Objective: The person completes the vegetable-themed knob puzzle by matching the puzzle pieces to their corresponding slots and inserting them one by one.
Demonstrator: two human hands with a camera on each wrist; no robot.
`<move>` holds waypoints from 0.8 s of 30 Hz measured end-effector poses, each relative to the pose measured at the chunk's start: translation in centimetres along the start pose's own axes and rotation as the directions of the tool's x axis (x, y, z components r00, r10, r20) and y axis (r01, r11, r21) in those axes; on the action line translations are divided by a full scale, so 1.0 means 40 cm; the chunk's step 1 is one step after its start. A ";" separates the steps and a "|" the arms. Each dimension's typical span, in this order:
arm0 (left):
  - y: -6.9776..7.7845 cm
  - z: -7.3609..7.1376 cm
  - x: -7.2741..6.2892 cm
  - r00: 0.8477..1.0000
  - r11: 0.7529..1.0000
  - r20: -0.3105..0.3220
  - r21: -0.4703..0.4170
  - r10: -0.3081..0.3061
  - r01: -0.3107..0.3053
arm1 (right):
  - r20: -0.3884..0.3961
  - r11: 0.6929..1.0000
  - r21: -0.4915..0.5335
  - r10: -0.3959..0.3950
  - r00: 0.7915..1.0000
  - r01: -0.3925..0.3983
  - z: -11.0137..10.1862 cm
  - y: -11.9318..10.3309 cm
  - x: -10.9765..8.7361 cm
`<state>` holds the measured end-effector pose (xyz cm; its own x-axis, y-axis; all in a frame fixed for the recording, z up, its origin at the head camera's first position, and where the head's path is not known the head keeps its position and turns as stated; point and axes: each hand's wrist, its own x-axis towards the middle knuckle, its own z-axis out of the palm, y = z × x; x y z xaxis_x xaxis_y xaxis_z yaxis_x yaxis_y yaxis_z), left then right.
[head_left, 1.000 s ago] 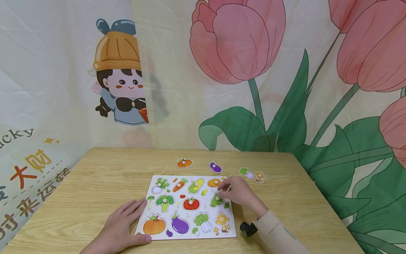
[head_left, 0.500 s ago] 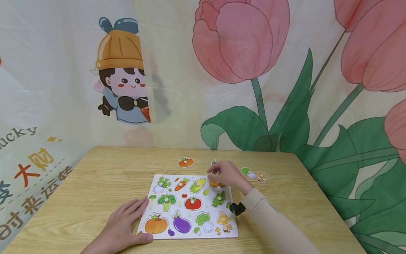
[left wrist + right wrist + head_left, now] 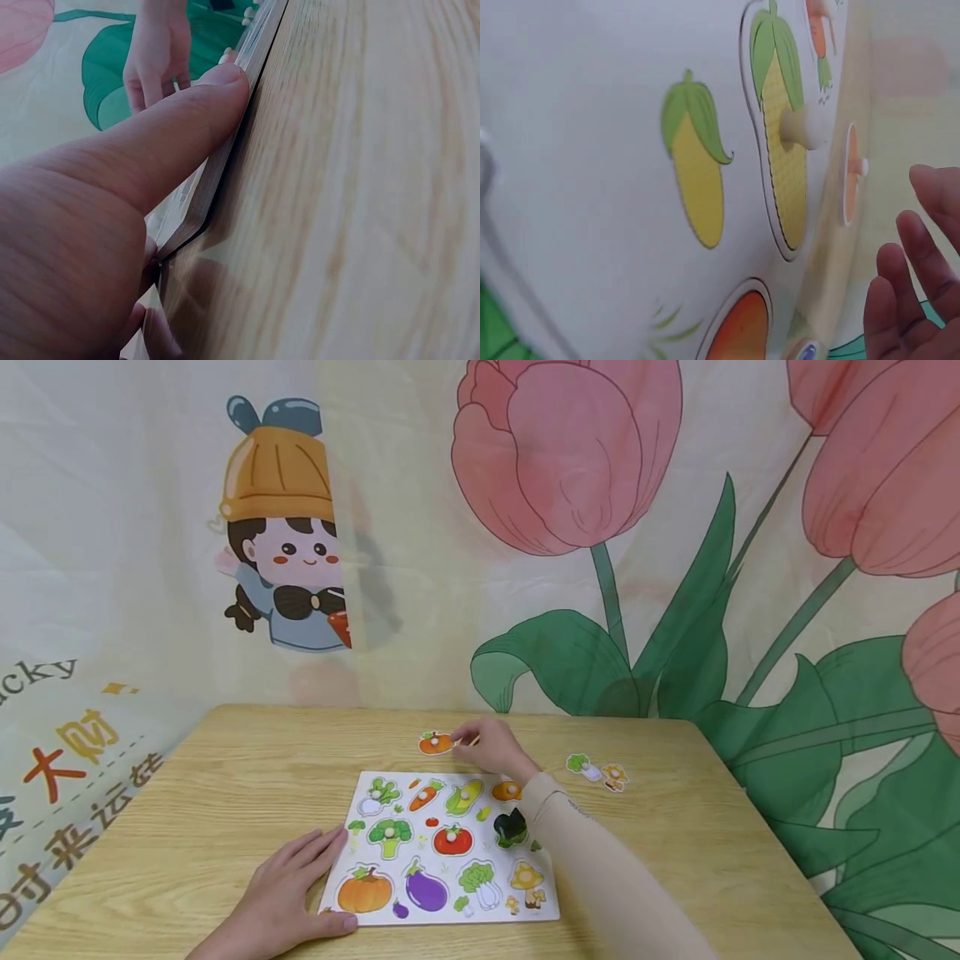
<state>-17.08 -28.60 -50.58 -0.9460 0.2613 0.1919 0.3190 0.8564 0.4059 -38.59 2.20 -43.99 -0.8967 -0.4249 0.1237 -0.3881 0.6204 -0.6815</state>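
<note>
My left hand [image 3: 292, 889] lies along the left edge of a white vegetable puzzle board [image 3: 450, 893], fingers extended and thumb at the front edge. In the left wrist view, the thumb [image 3: 176, 139] presses on the board's rim. My right hand [image 3: 491, 747] reaches past the board's far edge, fingertips right at the side of a pumpkin piece [image 3: 433, 744] with a knob. The right wrist view shows these fingers [image 3: 922, 232] spread and apart from the pumpkin piece [image 3: 851, 176]. A purple piece [image 3: 808, 351] lies on the table, hidden behind the hand in the head view.
Bok choy [image 3: 582, 766] and mushroom [image 3: 614, 777] pieces lie on the wooden table [image 3: 187, 793] to the right. Knobbed pieces, such as a tomato [image 3: 452, 840] and a corn [image 3: 464, 798], sit in the board. The front row has pictures without knobs. A printed curtain [image 3: 420, 568] hangs behind.
My right hand has moved from the asparagus piece at the board's right side, up and left past the eggplant piece, to the pumpkin piece. The left hand stays on the board.
</note>
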 end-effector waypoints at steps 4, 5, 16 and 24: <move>-0.002 -0.005 -0.004 1.000 1.000 -0.005 -0.005 0.007 -0.007 | -0.006 1.000 0.010 0.002 1.000 -0.002 0.024 0.001 0.033; -0.002 -0.006 -0.004 1.000 1.000 -0.005 -0.008 0.007 -0.007 | -0.005 1.000 0.016 0.003 1.000 -0.003 0.029 0.003 0.040; 0.004 -0.001 -0.005 1.000 0.999 -0.019 -0.031 0.017 -0.017 | 0.039 0.999 -0.023 0.026 0.999 -0.025 0.065 0.021 0.097; 0.002 -0.004 -0.010 0.999 1.000 -0.036 -0.021 0.014 -0.015 | 0.052 0.996 -0.077 0.049 0.997 -0.045 0.088 0.028 0.139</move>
<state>-16.65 -28.71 -50.46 -0.9386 0.2577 0.2294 0.3345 0.8428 0.4216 -43.27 -1.79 -46.59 -0.9026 -0.4274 0.0525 -0.3623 0.6881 -0.6287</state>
